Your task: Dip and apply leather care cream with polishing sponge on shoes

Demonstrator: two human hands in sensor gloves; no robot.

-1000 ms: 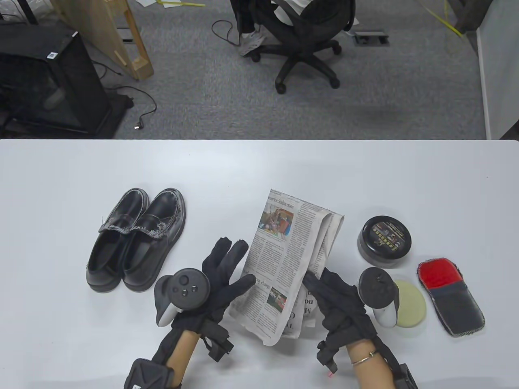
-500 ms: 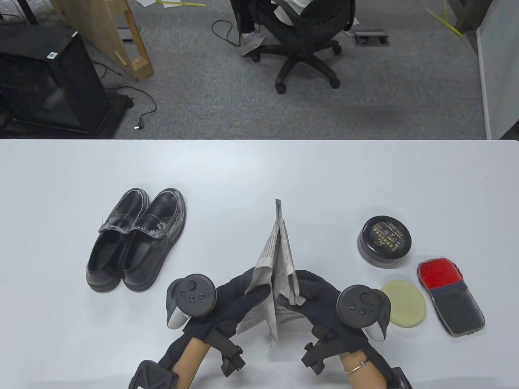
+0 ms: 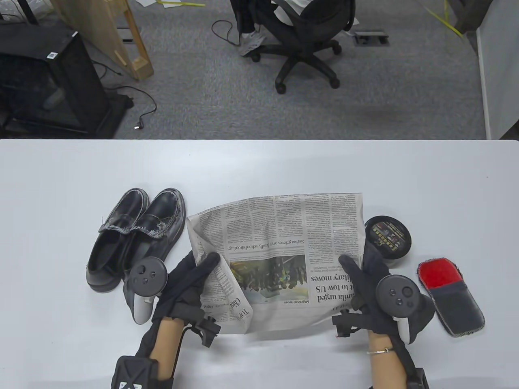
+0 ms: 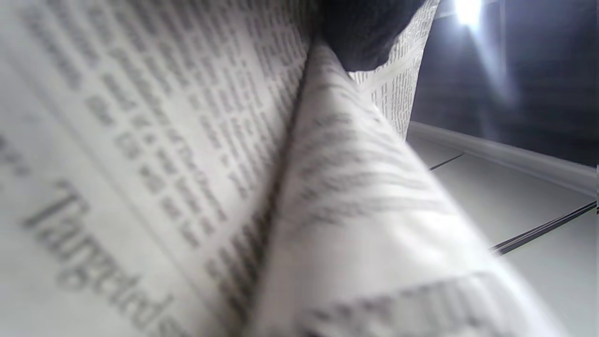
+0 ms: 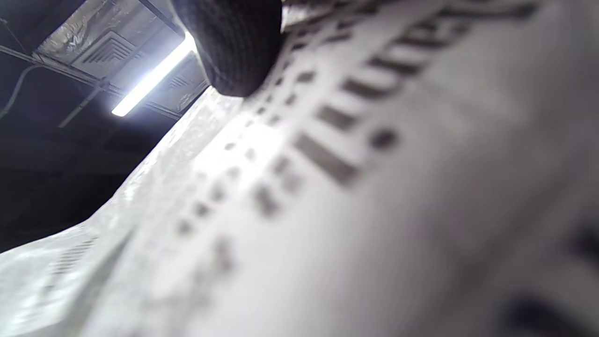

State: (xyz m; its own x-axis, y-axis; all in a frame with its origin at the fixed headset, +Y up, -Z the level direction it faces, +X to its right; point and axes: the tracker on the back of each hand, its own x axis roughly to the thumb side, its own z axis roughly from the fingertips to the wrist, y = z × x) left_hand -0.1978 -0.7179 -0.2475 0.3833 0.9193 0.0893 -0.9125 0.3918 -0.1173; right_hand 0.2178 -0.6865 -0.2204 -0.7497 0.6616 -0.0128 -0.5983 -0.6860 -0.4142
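Observation:
A newspaper point(image 3: 279, 251) is spread open between my hands, held just above the table. My left hand point(image 3: 190, 279) grips its left edge, thumb on top. My right hand point(image 3: 361, 279) grips its right edge, thumb on top. The paper fills the left wrist view point(image 4: 187, 187) and the right wrist view point(image 5: 374, 187), with a gloved fingertip point(image 5: 234, 47) on it. A pair of black loafers point(image 3: 136, 239) lies left of the paper. The black cream tin point(image 3: 389, 239) stands closed at the paper's right edge. The yellow sponge is hidden behind my right hand.
A red and grey polishing mitt point(image 3: 452, 296) lies at the far right. The white table point(image 3: 259, 170) reaches back to an edge, with an office chair point(image 3: 302, 36) on the carpet beyond.
The folded newspaper was stood on edge between both hands, then pulled open. My left hand moved left and my right hand moved right, and the right hand now covers the sponge.

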